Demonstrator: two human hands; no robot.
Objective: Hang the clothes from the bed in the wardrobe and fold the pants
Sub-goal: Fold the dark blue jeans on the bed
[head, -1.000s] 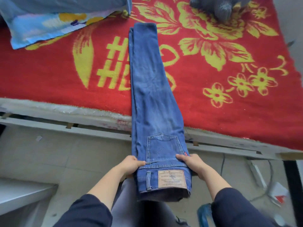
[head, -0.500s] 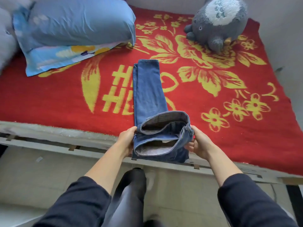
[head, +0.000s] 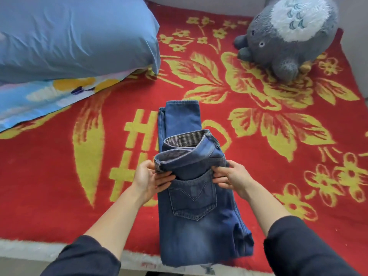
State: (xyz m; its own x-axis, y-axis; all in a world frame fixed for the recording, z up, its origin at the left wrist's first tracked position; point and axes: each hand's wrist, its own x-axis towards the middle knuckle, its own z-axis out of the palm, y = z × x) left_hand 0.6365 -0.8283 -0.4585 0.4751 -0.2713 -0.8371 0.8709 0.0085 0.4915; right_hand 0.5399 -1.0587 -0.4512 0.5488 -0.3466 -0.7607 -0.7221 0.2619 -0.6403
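**Red blanket, jeans half folded between two hands**

Red blanket (head: pixel 258 160) with yellow flowers covers the bed and fills most of the view. Blue jeans (head: pixel 195 226) lie lengthwise down its middle. They run from the near edge of the bed, where the denim hangs slightly over the pale rim, to the hems (head: pixel 182 105) at the far end. An upper layer bearing the back pocket (head: pixel 193 198) lies over the legs. Just beyond the pocket the waistband (head: pixel 185 156) stands up in an open loop, its striped lining showing.

Both hands sit at that loop, one on each side. The left hand (head: pixel 148 181) pinches the waistband's left end, thumb on top and fingers slid beneath it onto the pocket layer. The right hand (head: pixel 233 179) pinches the right edge the same way, thumb above and fingers reaching inward across the denim. Dark sleeves (head: pixel 83 257) cover the arms near the elbows.

Well apart from the jeans, a blue pillow (head: pixel 69 36) rests on a printed cover (head: pixel 49 96) at the far left. A grey plush toy (head: pixel 288 36) sits in the far right corner.
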